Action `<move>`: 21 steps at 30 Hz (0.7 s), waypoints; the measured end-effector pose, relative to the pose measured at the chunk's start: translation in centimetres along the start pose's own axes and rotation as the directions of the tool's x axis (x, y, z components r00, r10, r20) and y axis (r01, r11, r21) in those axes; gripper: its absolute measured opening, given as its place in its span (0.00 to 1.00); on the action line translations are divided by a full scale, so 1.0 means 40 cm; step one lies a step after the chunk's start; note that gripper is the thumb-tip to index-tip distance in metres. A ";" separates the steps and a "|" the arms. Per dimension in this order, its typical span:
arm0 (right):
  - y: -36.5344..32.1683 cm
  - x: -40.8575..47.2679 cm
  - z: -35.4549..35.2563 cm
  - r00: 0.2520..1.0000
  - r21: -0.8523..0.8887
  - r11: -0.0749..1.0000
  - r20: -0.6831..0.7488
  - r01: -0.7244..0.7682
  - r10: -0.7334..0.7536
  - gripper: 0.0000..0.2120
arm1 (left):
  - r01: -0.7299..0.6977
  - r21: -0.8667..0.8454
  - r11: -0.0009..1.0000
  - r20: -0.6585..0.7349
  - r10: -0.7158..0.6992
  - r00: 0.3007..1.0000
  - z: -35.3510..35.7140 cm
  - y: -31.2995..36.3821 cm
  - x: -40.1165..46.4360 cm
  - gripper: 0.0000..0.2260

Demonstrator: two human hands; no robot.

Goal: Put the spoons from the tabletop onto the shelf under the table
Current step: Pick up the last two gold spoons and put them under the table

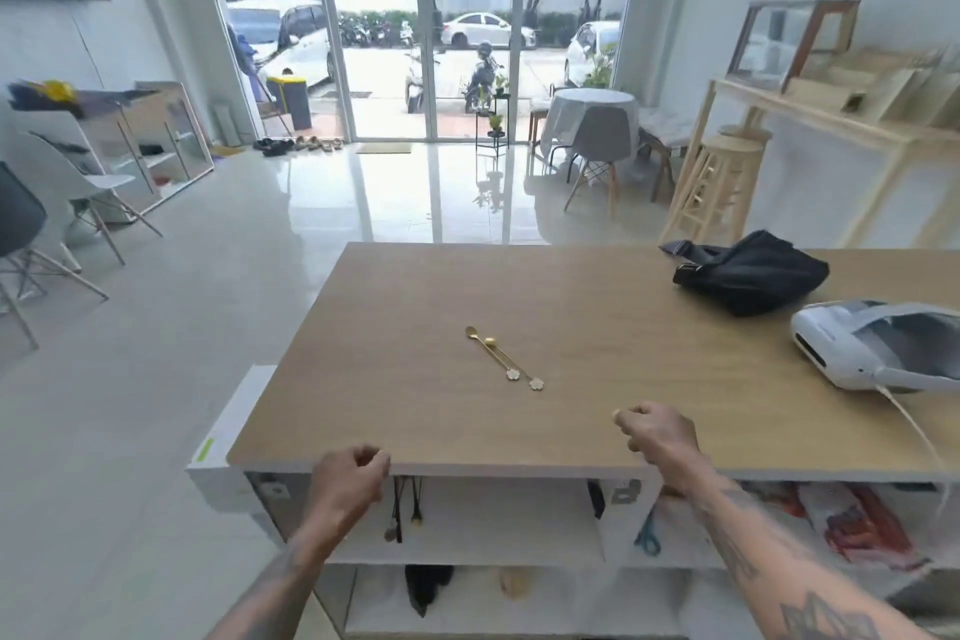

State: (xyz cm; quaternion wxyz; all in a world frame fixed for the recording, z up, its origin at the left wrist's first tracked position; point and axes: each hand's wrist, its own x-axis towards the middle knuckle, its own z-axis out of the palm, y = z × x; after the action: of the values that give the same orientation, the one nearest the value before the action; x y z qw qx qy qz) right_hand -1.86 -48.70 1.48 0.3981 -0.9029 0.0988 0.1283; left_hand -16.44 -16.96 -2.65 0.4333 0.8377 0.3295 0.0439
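Note:
Two thin gold spoons [503,358] with flower-shaped handle ends lie side by side near the middle of the wooden tabletop [415,405]. My right hand [658,437] hovers over the table's front part, a short way right of and nearer than the spoons, fingers curled with nothing in them. My left hand [349,481] is at the table's front edge, fingers loosely curled, also holding nothing. Below the top, the white shelf [493,530] holds a few dark utensils [402,515] at its left side.
A black bag [753,273] and a white device [878,346] with a cable sit on the table's right side. Blue scissors [647,538] and red-and-white packaging [852,520] lie in the right shelf compartment. Tiled floor, chairs and stools surround the table.

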 end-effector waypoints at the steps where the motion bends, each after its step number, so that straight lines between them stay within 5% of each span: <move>1: -0.027 0.012 -0.011 0.999 0.008 0.999 -0.012 0.031 -0.031 0.13 | 0.000 -0.020 1.000 0.007 0.000 1.000 -0.009 0.042 0.027 0.10; 9: -0.202 0.168 0.079 0.993 -0.114 0.988 0.066 0.105 -0.098 0.09 | -0.002 -0.080 0.997 0.126 0.012 0.992 0.069 0.260 0.289 0.09; 21: -0.251 0.376 0.256 0.978 -0.454 0.890 0.201 0.050 0.047 0.12 | 0.191 0.006 0.982 0.365 -0.180 0.914 0.325 0.378 0.515 0.10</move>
State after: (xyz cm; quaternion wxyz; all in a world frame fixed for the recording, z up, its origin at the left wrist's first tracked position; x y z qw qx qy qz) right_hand 13.66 -35.57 -2.88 0.1829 -0.9529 0.0233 0.2408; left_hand 12.05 -20.02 -3.65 0.5015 0.7897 0.3208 -0.1482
